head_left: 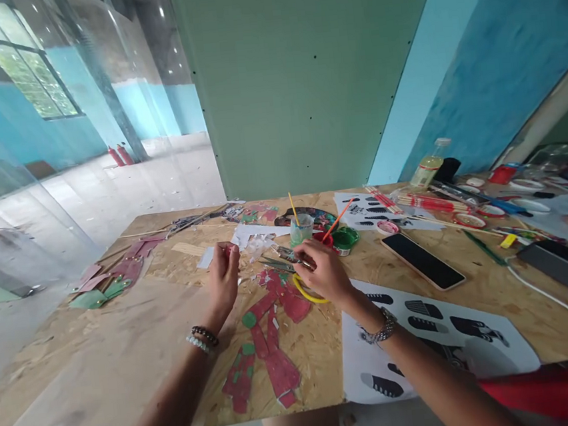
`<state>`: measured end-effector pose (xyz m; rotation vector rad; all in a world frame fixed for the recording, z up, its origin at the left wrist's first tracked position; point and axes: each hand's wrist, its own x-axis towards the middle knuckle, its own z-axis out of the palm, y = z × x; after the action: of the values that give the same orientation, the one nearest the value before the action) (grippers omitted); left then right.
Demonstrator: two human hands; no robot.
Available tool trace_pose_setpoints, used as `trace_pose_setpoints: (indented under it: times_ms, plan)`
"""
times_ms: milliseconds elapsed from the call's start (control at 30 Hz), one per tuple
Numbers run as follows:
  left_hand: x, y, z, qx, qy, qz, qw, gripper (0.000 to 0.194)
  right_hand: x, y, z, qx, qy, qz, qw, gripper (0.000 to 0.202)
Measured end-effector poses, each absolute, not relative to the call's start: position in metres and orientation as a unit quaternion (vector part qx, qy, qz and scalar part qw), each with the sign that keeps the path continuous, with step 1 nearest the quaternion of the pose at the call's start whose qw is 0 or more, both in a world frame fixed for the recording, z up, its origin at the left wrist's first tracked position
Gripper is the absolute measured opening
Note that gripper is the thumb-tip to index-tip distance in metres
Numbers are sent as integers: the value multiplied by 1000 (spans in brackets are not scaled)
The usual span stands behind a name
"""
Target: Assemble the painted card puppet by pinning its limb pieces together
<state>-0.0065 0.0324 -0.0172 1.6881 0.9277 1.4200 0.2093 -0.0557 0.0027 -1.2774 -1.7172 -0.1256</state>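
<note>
R hand (324, 271) grips a metal tool (286, 253) nr the cup (302, 231); L hand (224, 279) has fingertips pressed together, contents can't be made out. For clean work: wrists steady, tool tip visible & clear of red cutouts (282, 370).

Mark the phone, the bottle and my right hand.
Phone (422, 260): head view, on the middle of its dark screen.
Bottle (427, 169): head view, on its body, below the cap.
Right hand (322, 271): head view, on the back of the hand.
</note>
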Motion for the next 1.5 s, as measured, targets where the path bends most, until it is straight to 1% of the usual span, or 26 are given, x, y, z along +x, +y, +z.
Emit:
trace_pose_setpoints:
  times_ms: [67,100,167,267,300,433,600,767,933,1033,1167,1267,1367,1467,1500]
  plan:
    - [-8,33,-17,657,369,546,365,35,216,-57,17,-522,-702,-47,482,10]
    - [-8,34,-17,657,372,543,367,35,221,-59,26,-524,-709,-40,469,11]
    - [-9,35,-18,653,375,544,371,36,234,-70,40,-535,-732,-21,421,13]
    - [-8,38,-17,629,368,570,379,35,261,-99,46,-572,-739,-10,355,6]
    - [-8,39,-16,620,364,578,386,34,272,-110,42,-588,-740,-4,326,5]
    - [-10,42,-14,597,352,581,427,33,307,-153,10,-659,-712,-13,240,17]
    - [-10,41,-13,593,352,578,436,31,309,-186,-13,-664,-717,7,214,15]
    - [-11,41,-11,596,357,561,450,28,301,-194,-21,-655,-737,15,168,25]
    - [-12,41,-9,609,364,542,450,29,311,-189,-39,-635,-751,-51,172,18]
    - [-11,39,-8,611,363,533,458,29,311,-185,-37,-612,-762,-89,190,16]
    - [-12,36,-4,626,383,510,449,31,285,-167,-16,-569,-770,-112,265,6]
    - [-12,34,-3,642,389,492,440,35,249,-137,-2,-539,-772,-70,329,12]
    - [-12,34,-4,651,384,480,446,37,214,-102,0,-499,-808,-39,309,10]
    - [-12,36,-5,649,374,488,448,37,191,-74,-6,-468,-846,-40,254,8]
    - [-12,37,-5,647,370,493,450,37,186,-68,-9,-458,-856,-40,234,11]
